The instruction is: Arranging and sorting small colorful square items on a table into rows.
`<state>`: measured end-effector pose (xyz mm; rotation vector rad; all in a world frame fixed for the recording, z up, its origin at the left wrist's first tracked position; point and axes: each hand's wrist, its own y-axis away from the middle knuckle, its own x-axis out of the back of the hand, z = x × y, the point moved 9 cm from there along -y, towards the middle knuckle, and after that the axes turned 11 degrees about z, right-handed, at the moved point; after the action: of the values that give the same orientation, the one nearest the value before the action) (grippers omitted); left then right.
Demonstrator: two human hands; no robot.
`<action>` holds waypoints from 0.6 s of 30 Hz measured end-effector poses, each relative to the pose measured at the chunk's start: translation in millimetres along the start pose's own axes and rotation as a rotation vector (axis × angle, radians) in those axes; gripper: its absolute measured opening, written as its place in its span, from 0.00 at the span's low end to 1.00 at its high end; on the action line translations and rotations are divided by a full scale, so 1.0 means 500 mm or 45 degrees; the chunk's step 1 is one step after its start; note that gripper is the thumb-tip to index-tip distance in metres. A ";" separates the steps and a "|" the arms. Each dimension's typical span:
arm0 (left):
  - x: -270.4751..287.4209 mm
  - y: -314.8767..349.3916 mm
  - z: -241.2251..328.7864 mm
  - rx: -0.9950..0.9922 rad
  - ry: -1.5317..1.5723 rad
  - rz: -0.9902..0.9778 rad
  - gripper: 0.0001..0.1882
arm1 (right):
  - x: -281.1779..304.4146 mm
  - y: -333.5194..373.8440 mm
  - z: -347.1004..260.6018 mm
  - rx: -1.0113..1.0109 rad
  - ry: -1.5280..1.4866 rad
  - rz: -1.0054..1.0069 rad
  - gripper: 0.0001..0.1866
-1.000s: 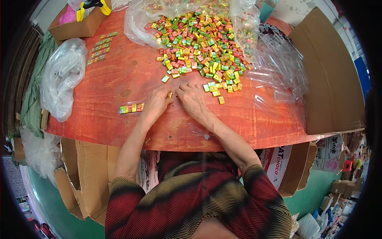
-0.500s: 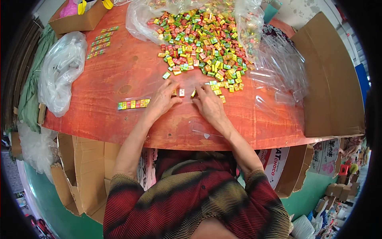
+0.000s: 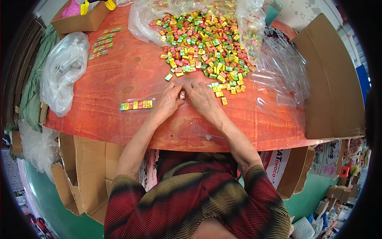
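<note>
My left hand point(image 3: 167, 99) and my right hand point(image 3: 202, 99) have come together at the middle of the table, fingers curled and closed. Between their fingertips shows a small box point(image 3: 182, 95), reddish and white, gripped from both sides. Whatever else the fingers cover is hidden. Left of my left hand lies a row of small coloured boxes point(image 3: 136, 104) in a clear plastic sleeve. Beyond my hands spreads a big heap of small red, yellow and green boxes point(image 3: 203, 44). A few loose yellow boxes point(image 3: 219, 94) lie beside my right hand.
Clear plastic sleeves point(image 3: 280, 75) are piled at the right, before an upright cardboard box point(image 3: 328, 79). Crumpled plastic bags point(image 3: 63, 73) lie at the left edge, near several finished-looking rows point(image 3: 104, 42). An open carton point(image 3: 81, 22) stands at the far left.
My right hand has moved left to meet my left hand, bringing a small yellow box along. The gap around the middle box has closed. The view has shifted slightly.
</note>
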<state>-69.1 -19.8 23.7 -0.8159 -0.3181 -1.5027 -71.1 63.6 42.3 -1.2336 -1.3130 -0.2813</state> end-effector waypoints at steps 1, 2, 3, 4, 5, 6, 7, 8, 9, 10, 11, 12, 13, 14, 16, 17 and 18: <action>-0.001 0.001 -0.006 0.000 -0.004 0.004 0.19 | -0.004 -0.006 0.001 0.004 -0.002 0.003 0.06; 0.000 0.004 -0.008 -0.020 -0.023 0.036 0.19 | 0.003 -0.012 0.002 -0.010 -0.106 0.088 0.07; 0.004 0.008 -0.008 -0.039 -0.044 0.066 0.20 | 0.012 -0.020 0.004 -0.025 -0.210 0.172 0.08; 0.007 0.016 -0.010 -0.037 -0.049 0.068 0.20 | 0.005 -0.031 0.002 -0.023 -0.215 0.174 0.08; 0.019 0.020 -0.003 0.025 -0.041 0.114 0.20 | -0.012 -0.046 0.001 -0.065 -0.209 0.070 0.09; 0.031 0.025 -0.004 0.088 -0.039 0.165 0.20 | -0.033 -0.061 -0.003 -0.100 -0.208 -0.032 0.09; 0.030 0.031 -0.008 0.084 -0.042 0.163 0.20 | -0.043 -0.073 -0.010 -0.103 -0.209 -0.027 0.09; 0.033 0.040 -0.029 0.129 -0.101 0.183 0.20 | -0.055 -0.086 -0.022 -0.091 -0.226 0.008 0.07; 0.037 0.042 -0.037 0.167 -0.156 0.198 0.21 | -0.061 -0.094 -0.028 -0.084 -0.236 0.046 0.06; 0.037 0.040 -0.034 0.158 -0.154 0.193 0.21 | -0.074 -0.096 -0.028 -0.091 -0.231 0.052 0.06; 0.044 0.039 -0.038 0.191 -0.189 0.206 0.22 | -0.087 -0.100 -0.038 -0.048 -0.165 0.033 0.06; 0.049 0.038 -0.042 0.223 -0.221 0.217 0.24 | -0.097 -0.100 -0.042 -0.007 -0.096 0.013 0.06; 0.049 0.035 -0.044 0.218 -0.218 0.214 0.24 | -0.105 -0.095 -0.042 0.009 -0.077 -0.013 0.05; 0.061 0.038 -0.045 0.191 -0.163 0.283 0.24 | -0.098 -0.091 -0.051 0.015 -0.082 -0.018 0.05; 0.078 0.043 -0.050 0.173 -0.106 0.357 0.25 | -0.089 -0.077 -0.070 0.040 -0.314 -0.075 0.05; 0.075 0.040 -0.052 0.202 -0.150 0.315 0.25 | -0.088 -0.064 -0.061 0.039 -0.307 -0.080 0.05; 0.071 0.037 -0.054 0.231 -0.193 0.273 0.26 | -0.078 -0.050 -0.055 0.096 -0.371 -0.026 0.06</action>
<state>-56.3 -66.5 22.9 -0.7938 -0.4585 -1.1964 -87.1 14.1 28.8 -1.2296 -1.5718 -0.0665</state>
